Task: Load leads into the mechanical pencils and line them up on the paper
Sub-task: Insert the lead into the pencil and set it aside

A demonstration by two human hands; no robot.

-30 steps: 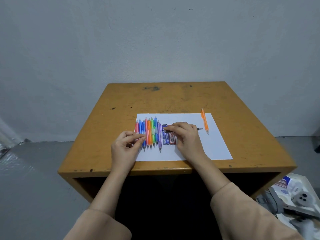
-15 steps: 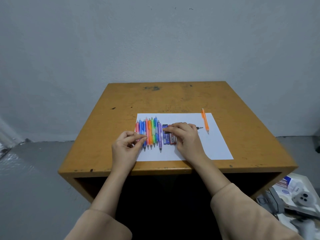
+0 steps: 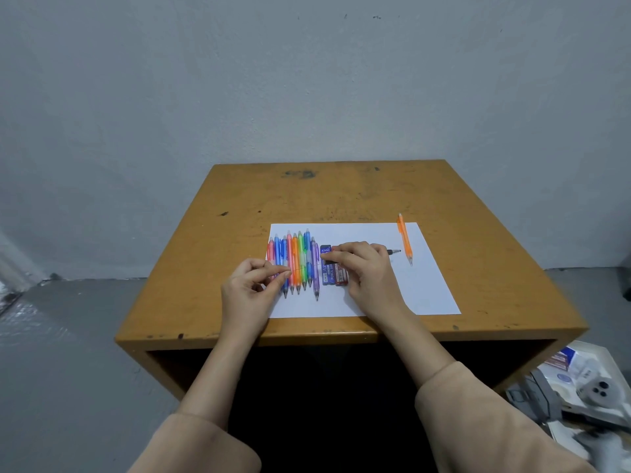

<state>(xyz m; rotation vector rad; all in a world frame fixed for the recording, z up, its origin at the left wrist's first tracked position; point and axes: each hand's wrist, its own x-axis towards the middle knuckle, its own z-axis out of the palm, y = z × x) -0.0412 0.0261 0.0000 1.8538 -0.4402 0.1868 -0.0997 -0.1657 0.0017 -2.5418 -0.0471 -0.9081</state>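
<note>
Left hand (image 3: 251,288): thumb and forefinger pinch the near end of a thin dark line, judged to be a lead (image 3: 305,267), which runs rightward to the other hand. Right hand (image 3: 363,273): fingers curled round a dark pencil (image 3: 392,251), held level just above the paper; only its tip shows beyond the knuckles. Between the hands, beneath the lead, lies the row of coloured pencils (image 3: 296,259), side by side. Two lead cases (image 3: 327,272) sit under the right fingertips. Beyond the right hand, well apart, an orange pencil (image 3: 405,241) lies alone at the far edge of the paper (image 3: 420,291) on the worktop (image 3: 341,192).

Step in hand, as judged: feeding the lead into the pencil's rear opening (hidden by the fingers). Recommendation: keep lead and barrel in one line, pinch close to the entry and push gently. Sideways load will likely snap it.
</note>
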